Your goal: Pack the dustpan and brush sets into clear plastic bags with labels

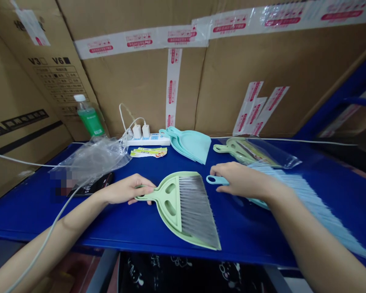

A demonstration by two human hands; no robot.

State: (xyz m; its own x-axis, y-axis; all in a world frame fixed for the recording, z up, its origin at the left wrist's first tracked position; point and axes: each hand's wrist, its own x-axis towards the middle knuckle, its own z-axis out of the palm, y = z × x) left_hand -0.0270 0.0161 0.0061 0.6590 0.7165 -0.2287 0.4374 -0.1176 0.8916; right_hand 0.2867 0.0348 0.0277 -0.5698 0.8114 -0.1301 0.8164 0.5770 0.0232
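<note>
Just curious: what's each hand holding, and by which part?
Left hand: nested green brush and dustpan, by the handle end. Right hand: blue brush, by its handle.

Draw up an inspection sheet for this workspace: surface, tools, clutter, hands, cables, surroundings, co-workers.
Surface: blue table, items spread over it.
Tools: green brush lying on green dustpan; blue brush, bristles toward the right; blue dustpans overlapping at the back; bagged green tool to their right.
Clutter: bottle, plastic bag, packets, phone.
Hands: left hand gripping the green pair's handle end; right hand, fingers curled around the blue brush's handle.
Cables: white cable along the back; another crosses the left forearm; two chargers in the power strip.
Surroundings: taped cardboard behind and left.
Co-workers: nothing seen.
</note>
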